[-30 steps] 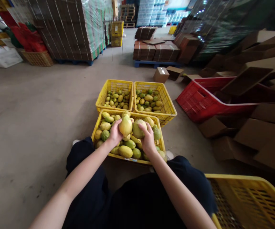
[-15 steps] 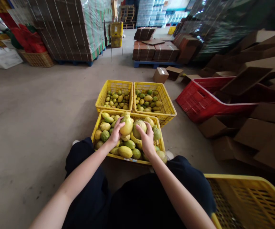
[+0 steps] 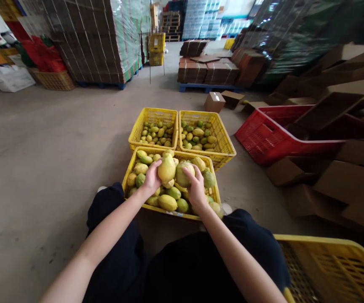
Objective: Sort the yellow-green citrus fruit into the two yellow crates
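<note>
At the centre of the frame, the left hand point(image 3: 153, 178) grips a yellow pear-shaped fruit point(image 3: 167, 169); just right of it, the right hand point(image 3: 196, 185) grips a round yellow-green fruit point(image 3: 183, 175). Both are above the yellow slatted plastic crate point(image 3: 214, 177) of green and yellow fruits point(image 3: 167, 203).

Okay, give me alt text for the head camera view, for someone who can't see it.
Left hand and right hand each hold a yellow-green fruit above a yellow crate full of similar fruit, with two more fruit-filled yellow crates behind and a red crate to the right.
</note>
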Motion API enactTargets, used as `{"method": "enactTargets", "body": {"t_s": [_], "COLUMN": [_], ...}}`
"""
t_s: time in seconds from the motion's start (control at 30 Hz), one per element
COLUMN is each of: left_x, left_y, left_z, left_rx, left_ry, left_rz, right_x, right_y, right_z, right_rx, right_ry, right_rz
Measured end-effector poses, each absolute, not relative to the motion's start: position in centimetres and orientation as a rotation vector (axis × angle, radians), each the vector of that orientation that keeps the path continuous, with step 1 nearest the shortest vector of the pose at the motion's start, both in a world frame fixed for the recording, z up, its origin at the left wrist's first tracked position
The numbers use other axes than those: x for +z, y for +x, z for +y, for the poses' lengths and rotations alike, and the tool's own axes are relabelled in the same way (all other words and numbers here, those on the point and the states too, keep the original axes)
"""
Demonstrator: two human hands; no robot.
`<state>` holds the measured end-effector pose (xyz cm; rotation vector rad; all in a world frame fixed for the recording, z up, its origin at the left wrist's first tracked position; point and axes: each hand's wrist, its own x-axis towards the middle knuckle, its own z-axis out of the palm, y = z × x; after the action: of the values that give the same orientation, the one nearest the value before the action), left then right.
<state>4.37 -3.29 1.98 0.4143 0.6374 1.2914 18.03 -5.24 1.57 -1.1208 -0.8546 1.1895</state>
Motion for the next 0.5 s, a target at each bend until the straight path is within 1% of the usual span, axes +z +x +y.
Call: {"method": "enactTargets", "body": {"t_s": [0.27, 0.4, 0.5], "left_x": [4.3, 4.3, 3.9], "left_y": [4.3, 4.4, 4.6], "left_z": [-3.7, -3.5, -3.5], "left_rx": [1.203, 1.184, 1.214], "left_ry": [0.164, 0.156, 0.203], "left_rz": [0.605, 0.599, 0.582], "right_x": [3.1, 3.0, 2.7], "right_y": [17.4, 17.1, 16.9], "right_z": [-5.5, -5.4, -4.9], "right_rx": [1.387, 1.434, 1.446], "right_ry": [-0.938, -0.864, -0.891], "right_rz": [-0.709, -0.744, -0.730]}}
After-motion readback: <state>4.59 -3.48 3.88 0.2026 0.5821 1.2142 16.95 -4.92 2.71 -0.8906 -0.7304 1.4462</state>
